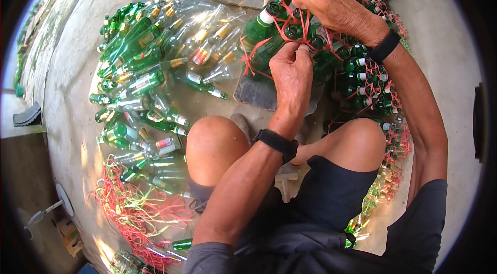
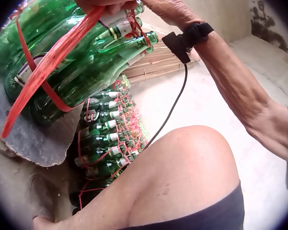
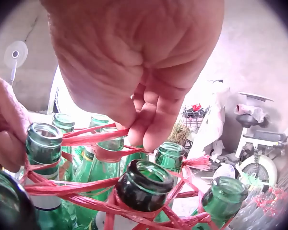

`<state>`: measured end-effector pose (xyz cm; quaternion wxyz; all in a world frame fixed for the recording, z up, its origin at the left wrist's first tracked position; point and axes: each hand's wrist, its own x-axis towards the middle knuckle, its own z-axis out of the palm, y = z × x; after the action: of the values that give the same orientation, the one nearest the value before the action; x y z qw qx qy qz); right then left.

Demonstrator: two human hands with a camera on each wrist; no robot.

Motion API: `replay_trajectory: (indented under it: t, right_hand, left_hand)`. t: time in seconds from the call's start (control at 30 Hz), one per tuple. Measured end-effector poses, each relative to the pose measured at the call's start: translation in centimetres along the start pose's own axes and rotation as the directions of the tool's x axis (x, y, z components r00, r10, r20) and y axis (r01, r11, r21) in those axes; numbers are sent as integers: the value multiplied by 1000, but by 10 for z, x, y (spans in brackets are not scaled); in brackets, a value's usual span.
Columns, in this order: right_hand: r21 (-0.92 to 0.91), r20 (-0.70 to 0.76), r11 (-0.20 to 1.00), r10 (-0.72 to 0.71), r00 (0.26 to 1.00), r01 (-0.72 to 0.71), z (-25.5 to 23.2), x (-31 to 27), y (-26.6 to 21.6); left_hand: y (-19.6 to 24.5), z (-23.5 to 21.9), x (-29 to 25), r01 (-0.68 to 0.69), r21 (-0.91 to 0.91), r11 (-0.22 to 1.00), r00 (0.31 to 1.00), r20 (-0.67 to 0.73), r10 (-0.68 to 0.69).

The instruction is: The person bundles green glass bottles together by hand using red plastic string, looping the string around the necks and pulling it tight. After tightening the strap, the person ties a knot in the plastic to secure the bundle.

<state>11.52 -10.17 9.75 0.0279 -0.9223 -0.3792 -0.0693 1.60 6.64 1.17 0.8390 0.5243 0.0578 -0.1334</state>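
Observation:
Several green bottles (image 1: 261, 25) stand bunched together on a dark slab (image 1: 253, 93), with red plastic strips (image 3: 101, 187) wound around their necks. The right hand (image 1: 331, 7) is above the necks; in the right wrist view its thumb and curled fingers (image 3: 151, 120) pinch a red strip. The left hand (image 1: 292, 75) pinches red strip at the near side of the necks, its thumb and forefinger together. In the left wrist view a wide loose strip (image 2: 53, 72) hangs down from the left hand (image 2: 113, 4), across the bottles' sides.
Loose green and clear bottles (image 1: 150, 82) lie heaped at the left. A tangle of red and green strips (image 1: 140, 206) is at the lower left. Tied bottles (image 2: 105, 134) stand in rows at the right. Bent knees (image 1: 215, 142) flank the slab's near side. A fan (image 1: 64, 200) stands far left.

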Motion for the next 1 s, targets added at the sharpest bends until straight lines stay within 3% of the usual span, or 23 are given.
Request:
replay_trajectory:
  t: [0.17,0.4,0.47,0.67,1.0]
  right_hand:
    - [-49,-33,995,-85,996,83,3,1,5]
    - [0,-14,1000,-30,999,30,-2,8,0]
    - [88,2,994,-67,998,67,1,13,9]
    - [104,85,993,-58,995,48,-6,25,12]
    - [73,91,993,-96,991,89,-12,26,12]
  left_hand:
    - [0,3,0,0,-4,1000,1000,-15,0]
    - [-2,5,1,10,-11,1000,1000,-30,-10]
    - [-3,6,2,5,-16,1000,1000,-29,-5]
    - [-1,8,1,11,-40,999,999,-36,-12]
    - [-8,11,5,-30,-64,997,997,-69,25]
